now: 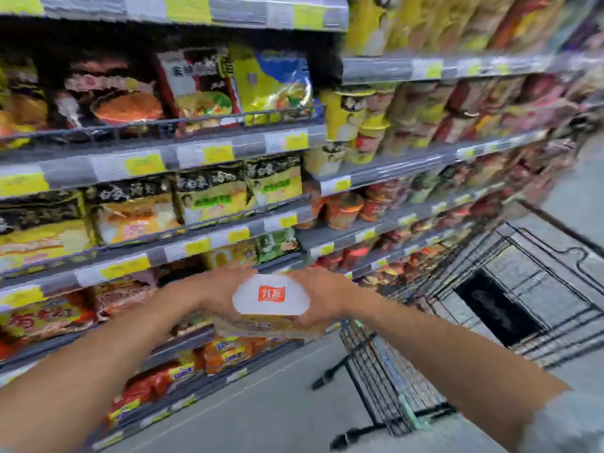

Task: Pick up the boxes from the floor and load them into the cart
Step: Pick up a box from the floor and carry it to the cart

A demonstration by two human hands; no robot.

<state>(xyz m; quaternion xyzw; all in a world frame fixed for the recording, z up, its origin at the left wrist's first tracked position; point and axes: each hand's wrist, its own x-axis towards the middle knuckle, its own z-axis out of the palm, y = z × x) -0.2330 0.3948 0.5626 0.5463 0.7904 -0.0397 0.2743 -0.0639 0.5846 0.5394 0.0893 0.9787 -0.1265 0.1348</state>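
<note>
Both hands (225, 297) (322, 297) grip a box (271, 300) beside the cart (408, 371).

Black wire-metal cart (376, 364), glossy plastic shelf pkts (271, 83), smooth matt floor (277, 403).

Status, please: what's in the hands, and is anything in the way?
Left hand and right hand grip the box between them. Box off floor, not yet in cart. Cart lower right; nothing seen between.

Motion blur smears the aisle; much is hidden or cropped.
The box (271, 299) has its ends covered by the left hand (222, 294) and right hand (323, 299); price tags (217, 154) on the shelves (385, 69) are unreadable; the cart (385, 371) runs off the right edge.
</note>
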